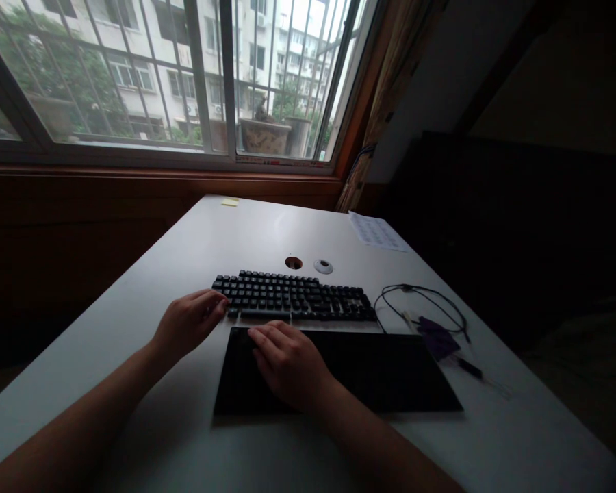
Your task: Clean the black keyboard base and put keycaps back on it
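Blk kbd [298,298] crosswise on white desk [236,239], L hand [189,320] at its left end.
Long axis approx. L–R, just beyond blk pad [380,370] & roughly parallel. L hand nearest: fingers curled, thumb & index close, can't tell if pinching kbd edge. R hand [291,361] palm-down on pad's far-L part, fingers extended, nothing clamped; kbd just ahead & mostly to right of fingertips.
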The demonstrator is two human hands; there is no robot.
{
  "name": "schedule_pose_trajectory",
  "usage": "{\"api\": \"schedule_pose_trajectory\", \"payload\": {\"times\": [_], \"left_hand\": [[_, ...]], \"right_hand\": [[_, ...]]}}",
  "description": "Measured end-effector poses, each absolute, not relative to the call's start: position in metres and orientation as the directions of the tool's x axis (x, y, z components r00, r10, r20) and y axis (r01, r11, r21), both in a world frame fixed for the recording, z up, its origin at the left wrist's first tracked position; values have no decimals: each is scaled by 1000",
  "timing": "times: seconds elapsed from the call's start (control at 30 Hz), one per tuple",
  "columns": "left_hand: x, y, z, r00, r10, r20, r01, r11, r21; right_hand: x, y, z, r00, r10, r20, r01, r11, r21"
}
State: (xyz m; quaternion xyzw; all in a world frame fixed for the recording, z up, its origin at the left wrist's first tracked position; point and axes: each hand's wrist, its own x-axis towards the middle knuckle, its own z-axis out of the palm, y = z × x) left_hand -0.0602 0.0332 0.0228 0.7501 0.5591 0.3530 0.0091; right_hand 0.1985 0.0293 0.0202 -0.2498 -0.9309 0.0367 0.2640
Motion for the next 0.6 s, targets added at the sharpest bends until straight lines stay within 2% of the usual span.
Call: {"api": "schedule_pose_trajectory", "payload": {"times": [0.3,0.6], "left_hand": [[-69,36,19,33,859,511,817,-318,482],[-83,49,26,-73,815,575,805,-293,516]], "right_hand": [[198,30,20,-718,481,503,450,872,-193],[197,29,20,-725,475,499,447,876,-183]]}}
